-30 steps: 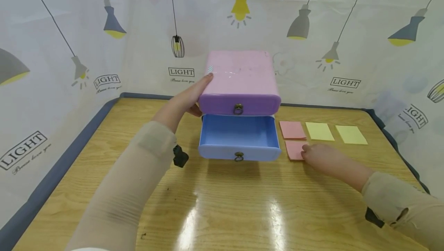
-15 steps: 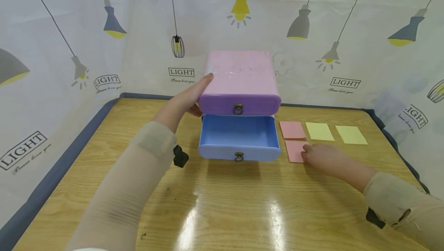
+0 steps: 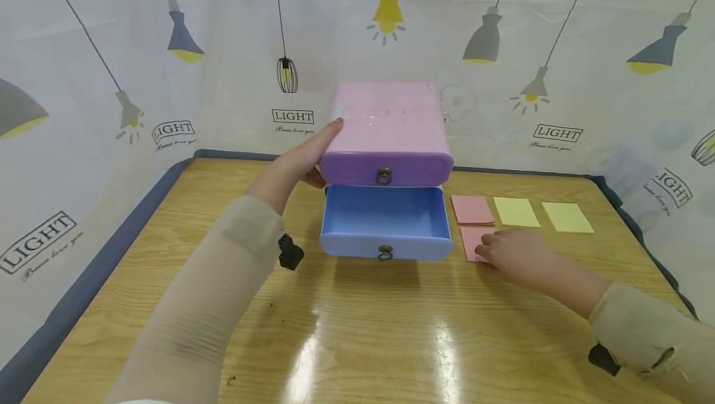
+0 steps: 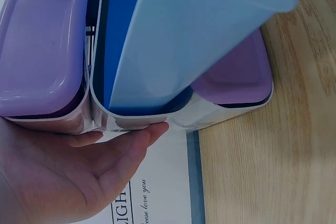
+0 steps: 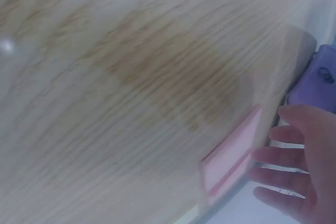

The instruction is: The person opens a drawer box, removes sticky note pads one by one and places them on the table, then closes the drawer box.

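Note:
A small drawer unit [image 3: 391, 115] with a pink top stands at the back middle of the table. Its blue drawer [image 3: 357, 246] is pulled out, with a bare inside; the purple drawer [image 3: 357, 169] above it is closed. My left hand [image 3: 307, 154] rests against the unit's left side, thumb on the top edge and fingers extended along the wall. To the right, my right hand [image 3: 516, 255] hovers over the lower pink sticky-note pad [image 3: 471, 241], covering its right part. In the right wrist view its fingers [image 5: 281, 157] are spread and hold nothing.
Behind the lower pad lies another pink sticky-note pad [image 3: 472, 210]. Two yellow pads, a nearer one [image 3: 516, 212] and a farther one [image 3: 568, 217], continue that row rightward. A lowest purple drawer [image 4: 241, 69] shows under the blue one. A lamp-printed cloth [image 3: 234, 50] surrounds the wooden table [image 3: 380, 336].
The lower pink pad has shifted slightly toward me and lies straighter. My right hand has loosened from its right edge and moved a little left over it. The left hand stays put.

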### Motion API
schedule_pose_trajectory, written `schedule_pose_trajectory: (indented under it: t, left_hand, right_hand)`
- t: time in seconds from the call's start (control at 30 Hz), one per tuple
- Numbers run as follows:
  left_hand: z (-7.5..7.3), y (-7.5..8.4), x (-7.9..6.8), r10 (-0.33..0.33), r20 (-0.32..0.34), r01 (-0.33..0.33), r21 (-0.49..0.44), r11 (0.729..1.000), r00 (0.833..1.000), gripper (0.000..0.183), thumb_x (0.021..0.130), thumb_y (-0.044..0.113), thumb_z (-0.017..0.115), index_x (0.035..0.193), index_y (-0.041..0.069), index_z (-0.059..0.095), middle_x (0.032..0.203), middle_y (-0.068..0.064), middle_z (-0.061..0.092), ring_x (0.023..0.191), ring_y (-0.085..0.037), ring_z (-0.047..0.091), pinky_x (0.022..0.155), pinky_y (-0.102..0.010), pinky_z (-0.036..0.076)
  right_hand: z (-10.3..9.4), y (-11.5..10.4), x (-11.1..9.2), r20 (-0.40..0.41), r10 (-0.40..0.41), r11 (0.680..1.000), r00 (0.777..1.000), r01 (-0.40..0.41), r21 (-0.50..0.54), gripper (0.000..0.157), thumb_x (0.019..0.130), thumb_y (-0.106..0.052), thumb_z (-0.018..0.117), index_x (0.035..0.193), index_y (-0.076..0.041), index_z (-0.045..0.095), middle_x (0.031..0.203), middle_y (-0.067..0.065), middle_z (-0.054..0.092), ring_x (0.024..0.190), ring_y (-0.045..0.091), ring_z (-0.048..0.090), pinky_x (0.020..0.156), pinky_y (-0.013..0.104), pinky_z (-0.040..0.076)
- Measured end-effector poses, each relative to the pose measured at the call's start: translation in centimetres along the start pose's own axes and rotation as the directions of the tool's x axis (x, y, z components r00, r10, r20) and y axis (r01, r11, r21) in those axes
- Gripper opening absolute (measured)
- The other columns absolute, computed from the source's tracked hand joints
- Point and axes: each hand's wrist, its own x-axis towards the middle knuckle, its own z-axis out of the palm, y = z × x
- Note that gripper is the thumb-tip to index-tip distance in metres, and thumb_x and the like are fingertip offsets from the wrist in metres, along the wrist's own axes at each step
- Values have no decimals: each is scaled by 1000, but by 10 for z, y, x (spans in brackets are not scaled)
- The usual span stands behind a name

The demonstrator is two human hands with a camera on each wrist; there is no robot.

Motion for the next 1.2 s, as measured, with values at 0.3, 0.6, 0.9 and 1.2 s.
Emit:
schedule_pose_trajectory:
  t: [0.3, 0.6, 0.9, 1.2]
  left_hand:
    - [1, 1, 0, 7, 8, -7, -6, 1000, 1000, 93, 87, 81, 21, 141, 9, 44, 117, -19, 58, 97, -37, 63, 89, -50, 51]
    - [0, 1, 0, -3, 6, 3, -3, 1000, 1000, 94, 87, 81, 20, 143, 8, 42, 119, -19, 56, 96, -37, 63, 85, -47, 53]
    - [0, 1, -1, 3, 15, -3, -15, 1000, 1000, 94, 88, 80, 19, 145, 8, 39, 122, -20, 54, 100, -38, 61, 90, -50, 50]
    - [2, 2, 0, 4, 5, -4, -7, 1000, 1000, 92, 88, 80, 20, 144, 10, 41, 120, -19, 55, 98, -37, 62, 87, -49, 52]
  right_hand:
    - [-16, -9, 8, -147, -46, 998, 988, 39, -47, 27, 76, -24, 81, 69, -12, 59, 63, -2, 47, 55, 16, 49, 48, 32, 44]
    - [-46, -20, 20, -242, -119, 992, 963, 106, -66, 26, 74, -25, 83, 74, -10, 62, 65, -1, 53, 56, 14, 51, 48, 30, 44]
    - [-59, -28, 25, -257, -119, 992, 959, 103, -74, 28, 76, -31, 81, 76, -10, 62, 67, 0, 57, 57, 15, 54, 48, 31, 46]
    - [-61, -39, 29, -421, -72, 997, 904, 54, -54, 58, 102, -51, 38, 66, -9, 56, 60, 1, 53, 49, 15, 49, 43, 29, 40]
